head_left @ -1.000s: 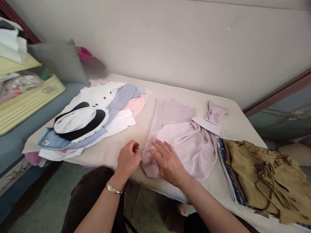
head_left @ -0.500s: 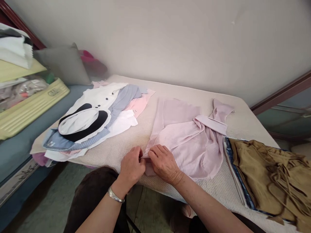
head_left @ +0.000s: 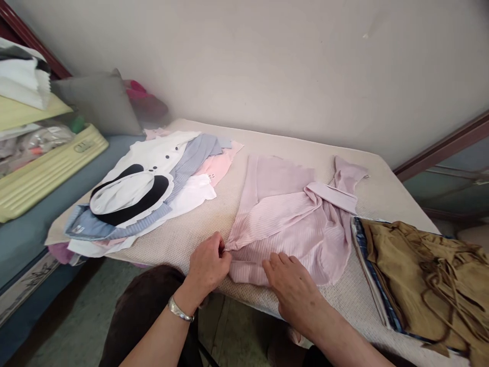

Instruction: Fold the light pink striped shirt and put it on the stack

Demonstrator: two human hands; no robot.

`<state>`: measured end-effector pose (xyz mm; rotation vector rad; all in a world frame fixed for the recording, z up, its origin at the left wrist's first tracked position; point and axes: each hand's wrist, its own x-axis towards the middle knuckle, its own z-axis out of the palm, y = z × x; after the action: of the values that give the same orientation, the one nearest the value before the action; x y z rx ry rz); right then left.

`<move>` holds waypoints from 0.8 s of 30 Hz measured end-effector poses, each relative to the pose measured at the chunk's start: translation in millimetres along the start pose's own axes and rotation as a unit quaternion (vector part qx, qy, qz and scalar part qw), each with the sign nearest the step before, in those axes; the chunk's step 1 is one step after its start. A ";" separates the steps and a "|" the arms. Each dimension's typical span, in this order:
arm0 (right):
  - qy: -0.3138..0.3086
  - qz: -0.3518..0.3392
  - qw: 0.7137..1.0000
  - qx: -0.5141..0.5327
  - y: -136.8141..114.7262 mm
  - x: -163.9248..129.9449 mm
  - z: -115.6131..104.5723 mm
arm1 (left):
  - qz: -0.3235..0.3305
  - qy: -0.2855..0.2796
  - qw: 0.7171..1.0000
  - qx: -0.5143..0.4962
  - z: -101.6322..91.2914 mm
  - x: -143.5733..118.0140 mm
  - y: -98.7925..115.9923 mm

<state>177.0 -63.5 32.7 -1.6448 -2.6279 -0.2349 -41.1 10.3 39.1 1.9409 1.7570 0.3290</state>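
Beige cover [head_left: 183, 232] lies over the broad surface, and the pale wall [head_left: 267, 66] stands behind, at twelve o'clock. On this cover the pink garment [head_left: 290, 232] is spread in the middle, partly folded over itself. Seen from its centre, the left hand [head_left: 208, 261] is at eight o'clock, closed, and pinches the near-left edge. The right hand [head_left: 296, 285], at six o'clock, is open, palm down, fingertips touching the fabric. Mixed clothes [head_left: 147, 183] lie at nine o'clock, and a brown garment [head_left: 405, 255] at four.
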 end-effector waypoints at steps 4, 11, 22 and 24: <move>-0.025 0.023 0.997 -0.065 -1.9 -20.6 8.9 | 0.004 -0.014 1.000 -0.017 3.1 3.7 -3.0; -0.081 0.004 0.994 -0.073 -8.2 -44.2 -1.7 | 0.000 -0.010 0.997 -0.073 9.6 12.5 -9.9; -0.160 0.050 0.983 -0.071 12.8 -31.1 -15.4 | 0.042 -0.053 0.996 0.051 6.7 6.3 -0.4; -0.181 0.055 0.980 -0.063 13.8 -31.8 -12.8 | 0.050 -0.071 0.992 0.095 7.0 3.2 2.1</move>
<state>202.7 -87.7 43.5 -2.0417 -2.8106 -0.1065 -35.4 12.0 33.8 2.1331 1.6536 0.0566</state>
